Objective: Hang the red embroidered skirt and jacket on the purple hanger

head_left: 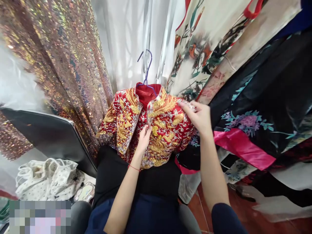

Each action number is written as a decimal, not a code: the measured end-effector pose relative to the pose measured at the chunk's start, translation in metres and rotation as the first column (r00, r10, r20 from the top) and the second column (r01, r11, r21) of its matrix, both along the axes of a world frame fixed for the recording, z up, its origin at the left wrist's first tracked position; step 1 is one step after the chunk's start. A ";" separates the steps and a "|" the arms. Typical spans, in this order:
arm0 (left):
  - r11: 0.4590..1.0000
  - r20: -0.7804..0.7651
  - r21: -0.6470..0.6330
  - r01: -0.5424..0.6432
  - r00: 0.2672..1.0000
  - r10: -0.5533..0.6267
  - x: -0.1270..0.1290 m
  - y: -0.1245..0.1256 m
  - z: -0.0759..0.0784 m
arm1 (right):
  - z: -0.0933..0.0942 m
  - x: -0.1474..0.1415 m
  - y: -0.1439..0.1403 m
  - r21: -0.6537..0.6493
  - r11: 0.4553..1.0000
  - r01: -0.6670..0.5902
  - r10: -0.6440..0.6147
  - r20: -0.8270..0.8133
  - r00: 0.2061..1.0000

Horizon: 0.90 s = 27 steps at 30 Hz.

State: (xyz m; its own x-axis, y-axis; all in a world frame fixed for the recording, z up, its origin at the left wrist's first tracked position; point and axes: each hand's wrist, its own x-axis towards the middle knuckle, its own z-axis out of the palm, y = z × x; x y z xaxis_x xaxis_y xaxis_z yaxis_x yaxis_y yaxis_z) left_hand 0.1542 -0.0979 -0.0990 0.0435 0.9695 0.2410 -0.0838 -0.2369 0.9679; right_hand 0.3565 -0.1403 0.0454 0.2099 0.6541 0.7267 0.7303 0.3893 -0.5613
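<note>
A red jacket with gold and silver embroidery [165, 136] rests on my lap, its front partly open at the collar. It hangs on a thin purple hanger [149, 65] whose hook rises above the neckline. My left hand [144, 138] pinches the jacket's front edge just below the collar. At the shoulder on the right side, my right hand [198, 115] grips the embroidered cloth between thumb and fingers. The red lining shows inside the neck.
A sequined curtain [73, 58] hangs at the left, beside a dark laptop-like panel [48, 136]. White dotted cloth [48, 178] lies below it. Floral garments [195, 48] and a black dress [268, 97] with a pink ribbon [243, 146] crowd the right. Reddish floor tiles [198, 208] show underneath.
</note>
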 end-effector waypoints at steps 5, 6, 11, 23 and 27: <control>0.982 -0.002 0.140 -0.124 0.992 0.125 -0.013 0.027 0.013 | 0.018 -0.026 -0.026 0.094 0.957 0.274 -0.287 0.178 0.941; 0.980 -0.014 0.132 -0.152 0.988 0.155 -0.016 0.029 0.008 | 0.012 -0.030 -0.029 0.068 0.955 0.288 -0.296 0.209 0.932; 0.997 -0.071 0.014 -0.076 0.994 0.077 -0.037 0.016 -0.044 | -0.048 -0.028 -0.039 -0.013 0.957 0.289 -0.281 0.206 0.937; 0.966 -0.284 -0.242 0.086 0.946 -0.156 -0.074 0.006 -0.103 | -0.115 -0.004 -0.069 -0.075 0.937 0.342 -0.341 0.019 0.940; 0.984 -0.319 -0.175 -0.036 0.947 -0.022 -0.080 0.025 -0.111 | -0.108 -0.007 -0.073 0.039 0.918 0.395 -0.395 0.009 0.919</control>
